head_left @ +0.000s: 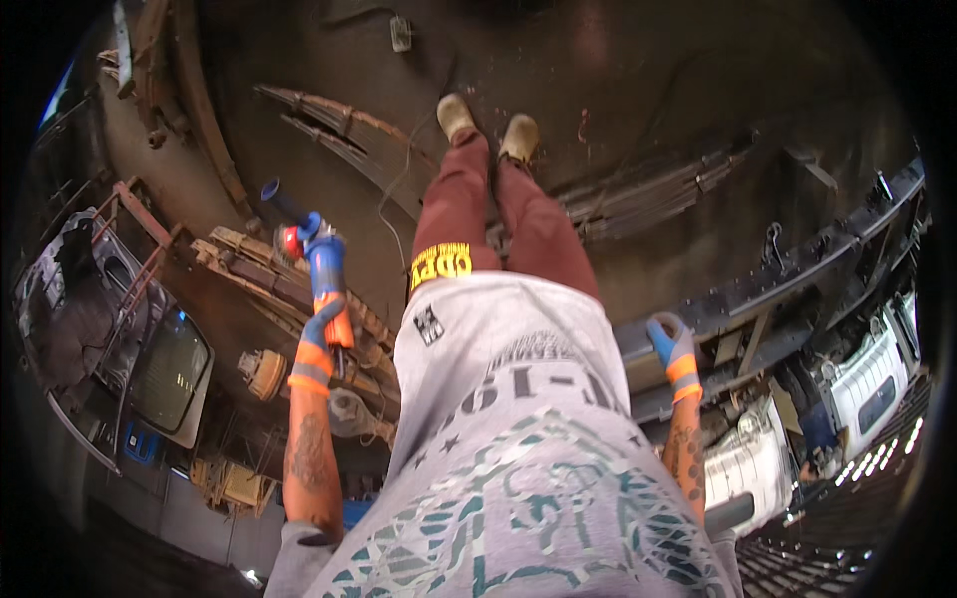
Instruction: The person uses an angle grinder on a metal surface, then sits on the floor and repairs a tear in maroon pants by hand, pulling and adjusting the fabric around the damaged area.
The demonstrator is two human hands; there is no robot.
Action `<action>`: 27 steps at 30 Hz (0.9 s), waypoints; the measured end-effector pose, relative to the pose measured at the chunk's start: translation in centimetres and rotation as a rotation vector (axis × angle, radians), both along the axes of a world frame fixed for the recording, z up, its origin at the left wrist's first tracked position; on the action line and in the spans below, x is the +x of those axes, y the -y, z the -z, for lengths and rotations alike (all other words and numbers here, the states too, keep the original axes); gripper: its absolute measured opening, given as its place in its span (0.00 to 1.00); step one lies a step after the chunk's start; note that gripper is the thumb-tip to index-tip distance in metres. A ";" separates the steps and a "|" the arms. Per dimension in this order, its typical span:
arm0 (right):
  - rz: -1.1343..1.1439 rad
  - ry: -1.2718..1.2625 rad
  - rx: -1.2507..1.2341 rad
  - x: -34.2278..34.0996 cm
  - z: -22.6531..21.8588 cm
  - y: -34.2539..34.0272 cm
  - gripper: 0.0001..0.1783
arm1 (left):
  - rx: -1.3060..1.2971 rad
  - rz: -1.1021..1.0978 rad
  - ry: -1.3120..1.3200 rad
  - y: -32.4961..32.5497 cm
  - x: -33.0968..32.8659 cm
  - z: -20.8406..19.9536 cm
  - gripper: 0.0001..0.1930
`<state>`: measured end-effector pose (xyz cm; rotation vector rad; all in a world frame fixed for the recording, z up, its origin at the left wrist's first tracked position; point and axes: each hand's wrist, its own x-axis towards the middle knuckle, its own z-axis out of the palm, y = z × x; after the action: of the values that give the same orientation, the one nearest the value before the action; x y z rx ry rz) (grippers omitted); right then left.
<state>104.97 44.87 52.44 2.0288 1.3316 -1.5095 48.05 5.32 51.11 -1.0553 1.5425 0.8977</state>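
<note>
My left hand, in a blue and grey glove with an orange cuff, is wrapped round the rear of an angle grinder. The tool has a blue body, an orange rear end and a blue side handle pointing outward; a red part shows at its head. It hangs at my left side, above rusty metal parts. At my right side hangs my right hand in a matching glove. Its fingers are loosely curled with a gap to the thumb, and nothing shows in them. A long dark metal beam lies nearest to it.
Rusty leaf springs and stacked metal strips lie on the dark floor around my feet. A thin cable runs left of my legs. Vehicle cab parts stand at left, white cabs at right. A person is by them.
</note>
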 end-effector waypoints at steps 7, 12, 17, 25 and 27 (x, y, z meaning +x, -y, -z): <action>-0.160 -0.018 0.201 -7.0 -3.3 -9.1 0.14 | 0.013 0.157 -0.028 -5.3 -0.4 0.5 0.19; -0.181 -0.136 0.266 -9.8 -2.2 -13.7 0.13 | -0.024 0.292 -0.129 -6.8 0.4 -1.2 0.16; -0.402 -0.107 0.277 -12.0 0.8 -17.2 0.13 | -0.107 0.217 -0.175 -3.7 2.8 1.8 0.16; -0.588 -0.036 0.028 -9.9 14.4 -29.5 0.11 | -0.295 0.113 -0.089 -9.8 10.2 -0.2 0.14; -0.641 0.063 0.145 -12.0 18.9 -33.1 0.12 | -0.330 0.068 -0.054 -9.8 13.1 1.2 0.13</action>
<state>92.98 77.93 33.51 1.4767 1.8670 -1.0702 61.18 15.15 49.90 -1.2096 1.8022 0.6419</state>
